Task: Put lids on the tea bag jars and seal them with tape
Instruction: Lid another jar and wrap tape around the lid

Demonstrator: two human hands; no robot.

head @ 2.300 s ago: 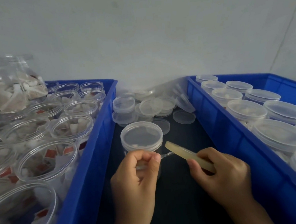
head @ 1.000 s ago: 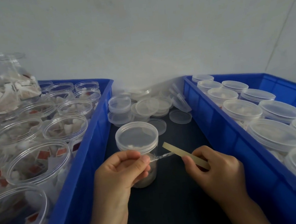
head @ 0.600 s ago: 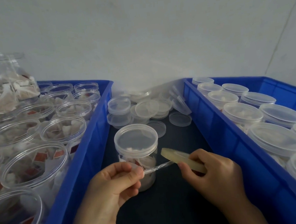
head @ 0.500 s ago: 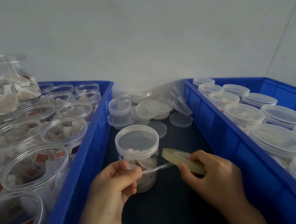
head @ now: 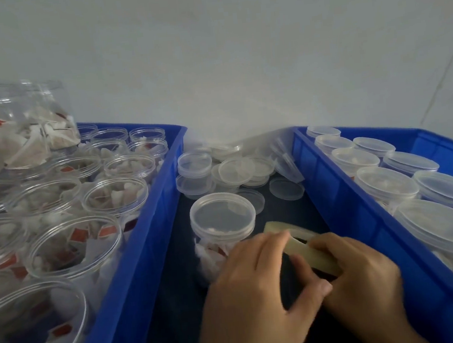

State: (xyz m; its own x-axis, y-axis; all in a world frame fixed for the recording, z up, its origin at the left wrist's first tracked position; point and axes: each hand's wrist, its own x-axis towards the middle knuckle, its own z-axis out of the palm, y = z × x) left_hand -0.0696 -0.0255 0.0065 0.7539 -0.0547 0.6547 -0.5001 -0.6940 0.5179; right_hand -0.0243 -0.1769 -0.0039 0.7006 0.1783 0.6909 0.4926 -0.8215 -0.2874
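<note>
your right hand [head: 359, 274] grips the tape roll [head: 301, 247] just right of the lidded jar [head: 222, 227], which stands on the dark surface between the two blue bins [head: 154, 233]. your left hand [head: 258, 287] reaches across to the roll, fingers curled against it; whether it pinches the tape you cannot tell.

Left hand [head: 258, 287] and right hand [head: 359, 272] together, fingers [head: 310, 276] curled.
</note>
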